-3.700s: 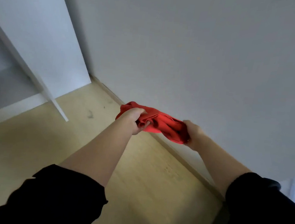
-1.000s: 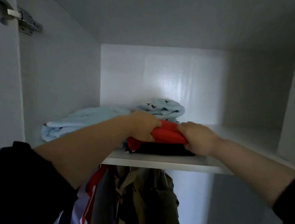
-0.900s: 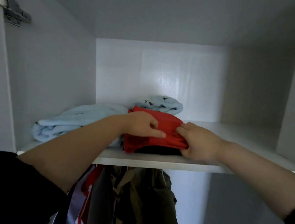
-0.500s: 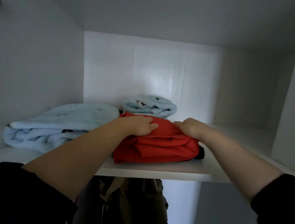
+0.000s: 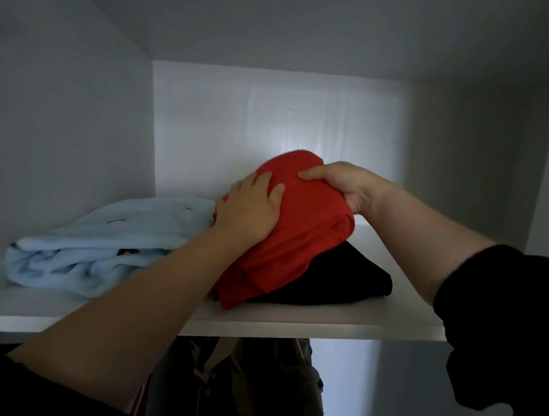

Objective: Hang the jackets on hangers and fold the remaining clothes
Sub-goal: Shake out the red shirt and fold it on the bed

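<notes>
Lifted from lying flat, the red garment (image 5: 297,233) tilts mid-frame on the black garment (image 5: 346,280); left hand (image 5: 249,210) presses it flat-fingered, right hand (image 5: 338,183) grips its top.

The red garment (image 5: 297,229) hides much of the black garment (image 5: 353,281), and hanging clothes (image 5: 267,389) run off the bottom edge.

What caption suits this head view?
Left hand presses, right hand grips a folded red garment atop a black garment on the shelf.
</notes>
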Demonstrator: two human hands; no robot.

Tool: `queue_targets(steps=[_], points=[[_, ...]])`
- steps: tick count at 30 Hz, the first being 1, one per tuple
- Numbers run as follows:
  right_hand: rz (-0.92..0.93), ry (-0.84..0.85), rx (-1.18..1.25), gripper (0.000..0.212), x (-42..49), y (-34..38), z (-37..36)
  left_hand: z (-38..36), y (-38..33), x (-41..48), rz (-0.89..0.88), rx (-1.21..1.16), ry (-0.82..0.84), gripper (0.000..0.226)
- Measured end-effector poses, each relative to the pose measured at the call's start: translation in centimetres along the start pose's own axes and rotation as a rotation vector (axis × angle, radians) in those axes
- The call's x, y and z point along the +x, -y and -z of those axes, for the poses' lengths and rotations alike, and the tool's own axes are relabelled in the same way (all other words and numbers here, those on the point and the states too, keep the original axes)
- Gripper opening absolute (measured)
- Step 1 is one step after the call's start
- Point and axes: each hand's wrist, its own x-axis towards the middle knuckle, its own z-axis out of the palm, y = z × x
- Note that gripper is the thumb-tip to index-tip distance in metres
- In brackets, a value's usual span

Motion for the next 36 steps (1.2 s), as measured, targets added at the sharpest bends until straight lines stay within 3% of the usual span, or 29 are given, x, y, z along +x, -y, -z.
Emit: queue_targets(steps=[3, 5, 7, 9, 13, 16, 17, 19, 21, 26, 30, 36], points=[[0.021, 0.014, 0.089, 0.019, 0.6, 0.1, 0.7, 0.6, -0.6, 2.2, -0.075, 0.049, 0.005, 0.055], [-0.03, -0.038, 0.079, 0.025, 0.9, -2.2, 1.7, -0.3, -0.6, 3.0, -0.108, 0.1, 0.178, 0.057], [-0.086, -0.189, -0.166, 0.038, 1.1, -5.7, 2.8, -2.7, -0.4, 2.2, -0.11, 0.242, 0.425, 0.059], [-0.127, -0.293, -0.405, 0.042, 1.1, -8.1, 3.7, -4.8, 0.3, 1.1, -0.096, 0.284, 0.547, 0.06], [-0.085, -0.321, -0.81, 0.041, 1.9, -5.9, 3.5, -4.3, 1.2, 2.7, -0.154, 0.149, 0.494, 0.053], [0.14, -0.401, -1.065, 0.044, 2.5, -4.3, 1.4, -4.6, 2.0, 3.4, -0.168, 0.173, 0.424, 0.048], [0.165, -0.351, -1.13, 0.046, 2.8, -4.9, 0.7, -5.3, 2.5, 3.0, -0.134, 0.214, 0.424, 0.05], [0.063, -0.159, -1.23, 0.048, 3.0, -7.3, -0.5, -6.7, 3.4, 2.4, -0.035, 0.238, 0.492, 0.057], [-0.024, -0.083, -1.24, 0.047, 3.0, -8.9, -0.9, -7.4, 3.9, 2.4, 0.001, 0.218, 0.539, 0.061], [0.086, -0.289, -1.238, 0.039, 2.7, -9.4, -0.9, -6.7, 3.6, 2.1, 0.003, 0.193, 0.498, 0.058], [0.231, -0.738, -1.15, 0.023, 0.7, -10.4, -1.1, -4.9, 1.6, 0.1, -0.105, 0.188, 0.174, 0.043], [0.178, -0.83, -1.129, 0.03, -8.0, -11.8, 2.1, -2.6, -4.5, -4.6, -0.323, 0.037, 0.224, 0.046]])
